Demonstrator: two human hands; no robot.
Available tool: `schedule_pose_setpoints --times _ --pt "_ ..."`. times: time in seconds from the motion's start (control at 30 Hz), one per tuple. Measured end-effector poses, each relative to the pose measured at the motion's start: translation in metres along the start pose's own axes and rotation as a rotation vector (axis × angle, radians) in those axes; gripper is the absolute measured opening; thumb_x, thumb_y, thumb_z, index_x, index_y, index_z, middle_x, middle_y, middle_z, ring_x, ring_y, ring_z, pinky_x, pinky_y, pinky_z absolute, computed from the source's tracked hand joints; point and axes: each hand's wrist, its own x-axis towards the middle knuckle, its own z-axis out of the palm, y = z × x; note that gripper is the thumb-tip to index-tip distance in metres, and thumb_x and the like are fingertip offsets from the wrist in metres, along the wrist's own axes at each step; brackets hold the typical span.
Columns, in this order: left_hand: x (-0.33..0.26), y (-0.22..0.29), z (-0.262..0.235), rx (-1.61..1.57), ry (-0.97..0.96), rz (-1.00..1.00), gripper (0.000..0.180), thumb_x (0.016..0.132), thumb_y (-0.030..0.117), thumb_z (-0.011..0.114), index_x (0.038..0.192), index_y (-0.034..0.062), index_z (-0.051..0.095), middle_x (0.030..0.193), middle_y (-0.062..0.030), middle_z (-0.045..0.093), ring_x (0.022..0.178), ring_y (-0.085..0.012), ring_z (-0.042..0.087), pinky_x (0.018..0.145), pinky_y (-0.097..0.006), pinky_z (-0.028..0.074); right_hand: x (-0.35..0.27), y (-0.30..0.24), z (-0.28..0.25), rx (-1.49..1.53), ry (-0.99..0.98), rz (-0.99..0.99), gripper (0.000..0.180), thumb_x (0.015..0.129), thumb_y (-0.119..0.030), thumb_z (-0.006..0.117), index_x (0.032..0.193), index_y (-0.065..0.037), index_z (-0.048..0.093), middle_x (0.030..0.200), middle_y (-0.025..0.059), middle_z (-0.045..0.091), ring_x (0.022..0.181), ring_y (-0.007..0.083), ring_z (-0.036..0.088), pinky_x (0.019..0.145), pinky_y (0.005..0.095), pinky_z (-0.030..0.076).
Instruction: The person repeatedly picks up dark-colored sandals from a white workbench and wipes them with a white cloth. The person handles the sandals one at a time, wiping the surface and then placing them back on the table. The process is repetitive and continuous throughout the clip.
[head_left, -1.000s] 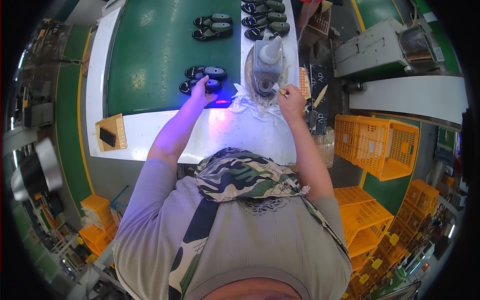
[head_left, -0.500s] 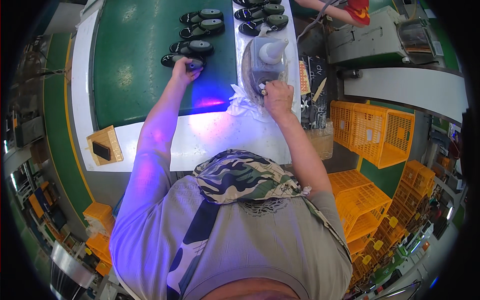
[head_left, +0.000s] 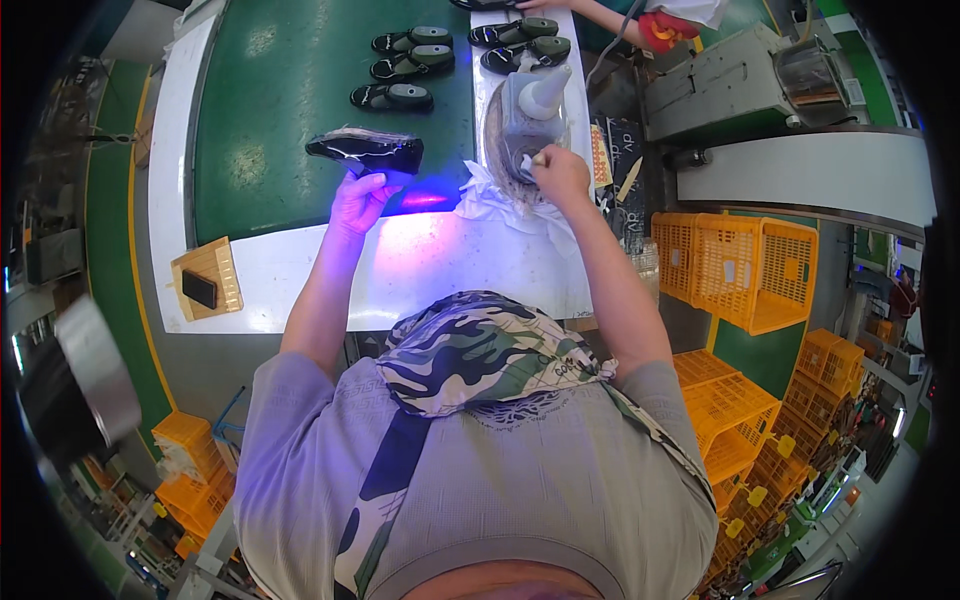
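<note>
Three black shoes [head_left: 392, 97] lie on the green belt [head_left: 260, 140]; two more, plus part of another, rest on the white tabletop [head_left: 300, 280]. Above the belt, the left hand [head_left: 362, 203] grips one shoe [head_left: 375, 153], fingers closed beneath it. The right hand's [head_left: 563, 174] fingers pinch something small, pale, unclear.

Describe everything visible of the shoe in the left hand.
The shoe is black and glossy, seemingly leather-like, with a thin whitish line along its side and a paler edge uppermost. It is held above the green work surface, tipped side-on, narrower end pointing left. The left hand grips it from below; its opening is hidden.
</note>
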Motion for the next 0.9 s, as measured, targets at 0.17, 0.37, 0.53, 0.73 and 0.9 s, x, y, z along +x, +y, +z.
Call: schedule_pose_setpoints --times 0.17,0.37,0.53,0.73,0.9 --pt "-0.026 0.034 0.034 -0.149 -0.057 0.02 0.059 0.08 0.008 0.069 0.133 0.0044 0.044 0.128 -0.0166 0.055 0.116 -0.0341 0.058 0.093 -0.046 0.055 0.002 0.031 0.002 0.071 0.028 0.167 0.025 0.069 -0.026 0.067 0.087 -0.009 0.071 0.087 0.0161 0.069 0.083 0.0356 0.066 0.074 0.0443 0.051" --pt "-0.057 0.055 0.069 0.425 -0.029 0.363 0.057 0.074 0.005 0.072 0.126 0.0034 0.049 0.122 -0.0144 0.059 0.116 -0.0282 0.057 0.103 -0.044 0.044 -0.004 0.041 0.009 0.257 0.102 0.175 0.024 0.067 -0.025 0.067 0.082 -0.007 0.07 0.082 0.0165 0.069 0.081 0.0368 0.066 0.072 0.0444 0.051" --pt "-0.075 0.072 0.089 0.89 -0.165 0.617 0.057 0.07 0.002 0.076 0.123 0.0006 0.055 0.122 -0.0155 0.06 0.117 -0.0266 0.056 0.103 -0.042 0.043 -0.011 0.049 0.02 0.035 0.208 0.149 0.032 0.062 -0.027 0.073 0.083 -0.005 0.069 0.078 0.0164 0.067 0.073 0.0325 0.066 0.068 0.0417 0.05" --pt "-0.102 0.084 0.132 1.757 -0.13 0.853 0.05 0.077 0.013 0.078 0.122 0.0022 0.059 0.123 -0.0116 0.062 0.119 -0.0215 0.056 0.102 -0.034 0.044 -0.033 0.027 0.006 0.895 0.127 0.107 0.017 0.068 -0.011 0.074 0.078 -0.001 0.064 0.077 0.0078 0.066 0.068 0.02 0.063 0.065 0.032 0.05" --pt "-0.097 0.072 0.123 1.442 -0.049 1.165 0.043 0.071 0.011 0.08 0.109 0.0016 0.063 0.113 -0.0174 0.066 0.098 -0.03 0.067 0.091 -0.041 0.052 -0.081 -0.094 -0.06 1.425 -0.197 -0.1 0.021 0.075 -0.003 0.075 0.088 -0.004 0.058 0.081 0.0041 0.063 0.068 0.0115 0.06 0.062 0.0259 0.049"
